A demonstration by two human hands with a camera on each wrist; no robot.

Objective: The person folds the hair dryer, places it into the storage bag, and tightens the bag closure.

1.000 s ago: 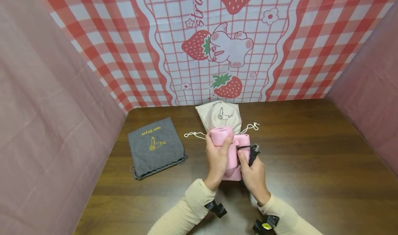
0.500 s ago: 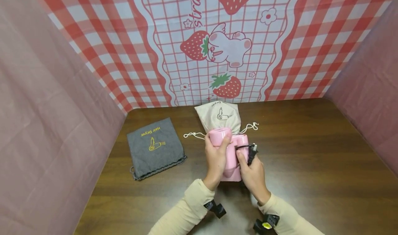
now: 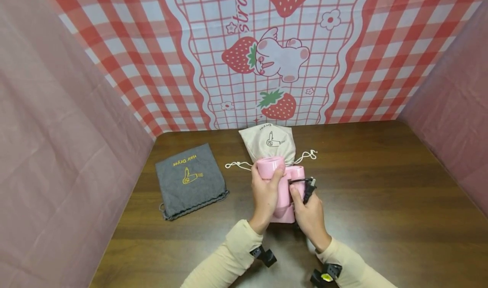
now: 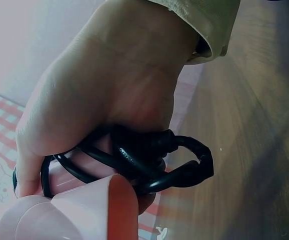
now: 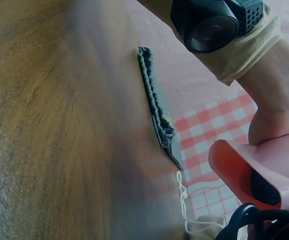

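Currently a two-handed hold on the pink hair dryer (image 3: 283,198), over the table (image 3: 385,186).
Left hand (image 3: 265,198) wraps its body; right hand (image 3: 311,215) grips handle and black cord (image 3: 309,192). White bag (image 3: 263,144) just beyond.

grey bag (image 3: 190,188): "hair dryer" in yellow, initials capital, upside down in head view, with yellow outline drawing (image 3: 192,176) of dryer beside words. white bag (image 3: 268,146): "dryer" in dark letters along far edge, also upside down; neighbouring dark outline drawing (image 3: 273,141) of dryer. backdrop (image 3: 284,61): red letters running sideways, seemingly "stran", cut off by upper frame edge, last letter unsure. right wrist camera (image 3: 322,278): small yellow label, too small to read. right wrist view: yellow print on grey bag, too blurred to read.
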